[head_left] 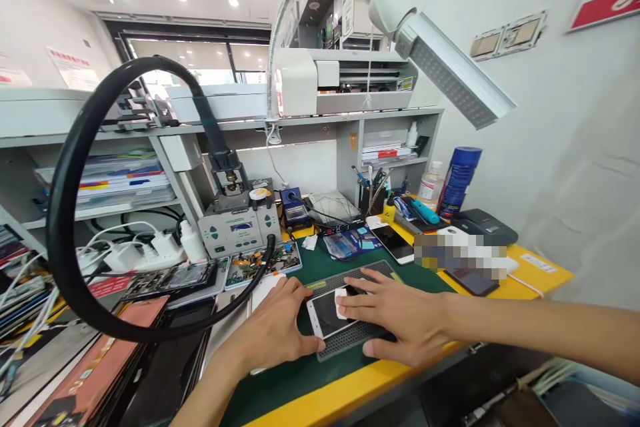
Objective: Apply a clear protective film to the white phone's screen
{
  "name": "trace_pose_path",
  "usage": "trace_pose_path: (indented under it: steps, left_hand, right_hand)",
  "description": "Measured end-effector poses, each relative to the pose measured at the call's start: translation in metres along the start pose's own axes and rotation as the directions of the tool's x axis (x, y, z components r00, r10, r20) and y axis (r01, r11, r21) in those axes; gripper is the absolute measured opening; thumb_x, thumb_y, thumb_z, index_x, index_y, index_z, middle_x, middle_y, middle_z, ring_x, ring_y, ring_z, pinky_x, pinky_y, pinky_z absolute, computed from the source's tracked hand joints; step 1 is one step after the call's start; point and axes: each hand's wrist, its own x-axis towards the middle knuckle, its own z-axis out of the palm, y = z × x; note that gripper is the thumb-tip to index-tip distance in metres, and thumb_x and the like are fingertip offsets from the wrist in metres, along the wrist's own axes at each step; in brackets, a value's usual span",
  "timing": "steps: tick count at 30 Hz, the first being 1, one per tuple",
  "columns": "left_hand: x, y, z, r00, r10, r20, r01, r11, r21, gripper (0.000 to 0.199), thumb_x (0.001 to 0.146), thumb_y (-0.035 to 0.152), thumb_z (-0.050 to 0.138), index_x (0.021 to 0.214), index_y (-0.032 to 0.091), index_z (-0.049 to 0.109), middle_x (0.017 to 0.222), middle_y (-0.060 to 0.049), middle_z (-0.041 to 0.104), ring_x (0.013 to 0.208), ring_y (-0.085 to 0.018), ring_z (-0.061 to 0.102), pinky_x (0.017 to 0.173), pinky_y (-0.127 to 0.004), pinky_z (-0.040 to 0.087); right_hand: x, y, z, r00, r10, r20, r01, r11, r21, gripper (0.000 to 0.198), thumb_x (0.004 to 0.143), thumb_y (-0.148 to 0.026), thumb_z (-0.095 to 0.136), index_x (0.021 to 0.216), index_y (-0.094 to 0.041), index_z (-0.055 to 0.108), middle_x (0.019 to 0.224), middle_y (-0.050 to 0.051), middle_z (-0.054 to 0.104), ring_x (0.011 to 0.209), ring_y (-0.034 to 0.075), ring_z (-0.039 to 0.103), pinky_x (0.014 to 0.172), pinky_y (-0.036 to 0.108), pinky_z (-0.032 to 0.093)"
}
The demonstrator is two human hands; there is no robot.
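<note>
We see the white-framed smartphone (324, 315) lying face up on the perforated pad (345, 343), which rests on the green work mat (295, 397). At the pad's left end, our left hand (276, 324) holds the phone in a narrow grip, thumb at its near corner and fingers at its far one. Over the pad's middle, our right hand (405, 315) is spread wide, fingers pressing a small white wipe (341, 304) on the screen, thumb out by the pad's near edge. Beyond the pad, we find a hot-air rework station (240, 232) leftward and another smartphone (393, 244) rightward.
</note>
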Motion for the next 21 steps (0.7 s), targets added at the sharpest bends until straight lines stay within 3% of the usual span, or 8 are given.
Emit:
trace_pose_path:
  steps: [9, 17, 21]
  left_hand:
    - [0.001, 0.002, -0.001, 1.0, -0.017, 0.027, 0.016, 1.0, 0.008, 0.052, 0.076, 0.052, 0.074, 0.118, 0.02, 0.067, 0.115, -0.009, 0.059, 0.113, -0.032, 0.056, 0.096, -0.042, 0.046]
    - [0.001, 0.001, 0.001, 0.999, -0.022, 0.036, 0.022, 1.0, -0.008, 0.049, 0.079, 0.051, 0.071, 0.117, 0.021, 0.067, 0.111, -0.009, 0.058, 0.108, -0.033, 0.056, 0.092, -0.044, 0.047]
    - [0.002, -0.001, 0.003, 1.0, -0.014, 0.021, 0.014, 1.0, -0.005, 0.048, 0.08, 0.048, 0.07, 0.119, 0.022, 0.067, 0.11, -0.009, 0.059, 0.106, -0.032, 0.057, 0.093, -0.045, 0.046]
  right_hand:
    - [-0.047, 0.006, -0.009, 0.983, 0.176, 0.047, -0.176, 0.984, 0.002, 0.063, 0.102, -0.045, 0.049, 0.16, -0.02, 0.038, 0.163, 0.011, 0.039, 0.155, 0.04, 0.018, 0.123, 0.073, 0.013]
    - [-0.041, 0.01, -0.012, 0.972, 0.222, 0.069, -0.225, 0.974, 0.03, 0.063, 0.103, -0.047, 0.05, 0.16, -0.023, 0.037, 0.163, 0.011, 0.039, 0.155, 0.041, 0.019, 0.122, 0.074, 0.016]
    - [-0.032, 0.023, -0.011, 0.981, 0.192, 0.031, -0.192, 0.981, 0.021, 0.061, 0.104, -0.044, 0.05, 0.16, -0.022, 0.038, 0.163, 0.011, 0.039, 0.155, 0.039, 0.023, 0.125, 0.068, 0.016]
